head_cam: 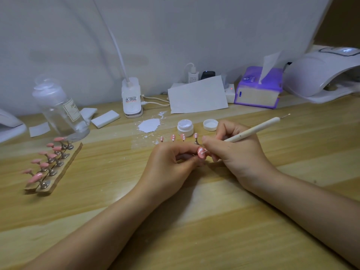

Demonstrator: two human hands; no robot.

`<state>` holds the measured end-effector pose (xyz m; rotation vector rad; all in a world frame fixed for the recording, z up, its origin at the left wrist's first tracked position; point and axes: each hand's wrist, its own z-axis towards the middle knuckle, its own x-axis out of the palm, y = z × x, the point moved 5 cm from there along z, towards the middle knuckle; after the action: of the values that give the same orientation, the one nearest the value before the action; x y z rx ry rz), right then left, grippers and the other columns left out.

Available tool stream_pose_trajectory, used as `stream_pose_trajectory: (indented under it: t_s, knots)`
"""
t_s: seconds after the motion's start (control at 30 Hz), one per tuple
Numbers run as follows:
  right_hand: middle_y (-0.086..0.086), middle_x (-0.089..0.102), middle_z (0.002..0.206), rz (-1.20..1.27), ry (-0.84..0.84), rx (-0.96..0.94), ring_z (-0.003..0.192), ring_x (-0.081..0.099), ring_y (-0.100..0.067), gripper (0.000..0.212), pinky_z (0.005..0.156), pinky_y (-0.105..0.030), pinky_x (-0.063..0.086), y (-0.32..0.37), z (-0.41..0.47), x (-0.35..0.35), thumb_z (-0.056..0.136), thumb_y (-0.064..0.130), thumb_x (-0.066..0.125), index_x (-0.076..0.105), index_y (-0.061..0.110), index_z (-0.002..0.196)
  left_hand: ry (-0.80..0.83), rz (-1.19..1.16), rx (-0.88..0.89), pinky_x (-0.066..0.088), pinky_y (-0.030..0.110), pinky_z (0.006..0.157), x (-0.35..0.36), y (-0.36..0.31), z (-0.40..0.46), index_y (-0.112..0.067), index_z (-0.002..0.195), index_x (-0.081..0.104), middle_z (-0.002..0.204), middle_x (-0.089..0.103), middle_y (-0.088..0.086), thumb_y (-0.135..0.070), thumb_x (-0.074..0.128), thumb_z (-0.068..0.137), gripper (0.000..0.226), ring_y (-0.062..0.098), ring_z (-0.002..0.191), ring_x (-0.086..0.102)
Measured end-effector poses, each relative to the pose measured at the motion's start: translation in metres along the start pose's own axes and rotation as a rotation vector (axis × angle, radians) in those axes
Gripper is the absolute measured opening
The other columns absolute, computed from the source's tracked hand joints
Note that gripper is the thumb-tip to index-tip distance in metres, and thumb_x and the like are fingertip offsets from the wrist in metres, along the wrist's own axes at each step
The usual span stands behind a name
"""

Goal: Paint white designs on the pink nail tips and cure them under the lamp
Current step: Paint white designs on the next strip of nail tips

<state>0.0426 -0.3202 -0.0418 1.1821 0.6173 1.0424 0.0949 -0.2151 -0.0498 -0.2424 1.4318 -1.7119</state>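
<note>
My left hand (171, 160) pinches the stand of a pink nail tip (201, 152) at the table's middle. My right hand (231, 151) grips a white dotting pen (253, 129), its fine point touching that tip. Behind my hands stands a row of several pink tips with white dots (178, 137). An open jar of white gel (185, 127) and its lid (210, 124) sit just beyond. A wooden holder (64, 168) at the left carries several plain pink tips (36, 178). The white curing lamp (319, 75) stands at the far right.
A clear bottle (60, 112) stands at the left back beside folded wipes (105, 118). A white paint smear (149, 125), a desk-lamp base (132, 98), a sheet of paper (197, 95) and a purple tissue box (258, 88) line the back.
</note>
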Motion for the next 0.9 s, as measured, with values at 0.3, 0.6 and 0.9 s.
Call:
stream_pose_trajectory:
  t_s: [0.3, 0.6, 0.9]
  knots:
    - [0.006, 0.045, 0.030, -0.017, -0.006, 0.011, 0.030, 0.042, 0.001, 0.040, 0.038, -0.009, 0.034, -0.0009, 0.0010, 0.0007, 0.070, -0.017, 0.054, 0.034, 0.009, 0.049, 0.002, 0.005, 0.007, 0.050, 0.012, 0.067, 0.0001, 0.0017, 0.0004, -0.015, 0.067, 0.068, 0.064, 0.068, -0.014, 0.005, 0.062, 0.081, 0.025, -0.005, 0.065, 0.061]
    - [0.005, 0.044, 0.030, 0.004, 0.004, 0.027, 0.029, 0.040, 0.000, 0.039, 0.037, -0.009, 0.032, 0.0001, 0.0001, 0.0019, 0.071, -0.020, 0.052, 0.033, 0.008, 0.051, 0.002, 0.007, 0.014, 0.046, 0.008, 0.063, 0.0003, 0.0012, 0.0009, -0.004, 0.078, 0.072, 0.069, 0.070, -0.003, 0.008, 0.062, 0.080, 0.016, -0.004, 0.063, 0.060]
    - [0.006, 0.045, 0.031, 0.004, -0.002, 0.030, 0.029, 0.040, -0.001, 0.039, 0.037, -0.009, 0.033, 0.0000, -0.0002, 0.0014, 0.069, -0.019, 0.053, 0.034, 0.008, 0.050, -0.003, 0.014, 0.012, 0.047, 0.009, 0.064, 0.0001, 0.0012, 0.0010, -0.011, 0.073, 0.072, 0.062, 0.067, -0.012, 0.006, 0.062, 0.081, 0.021, -0.005, 0.062, 0.060]
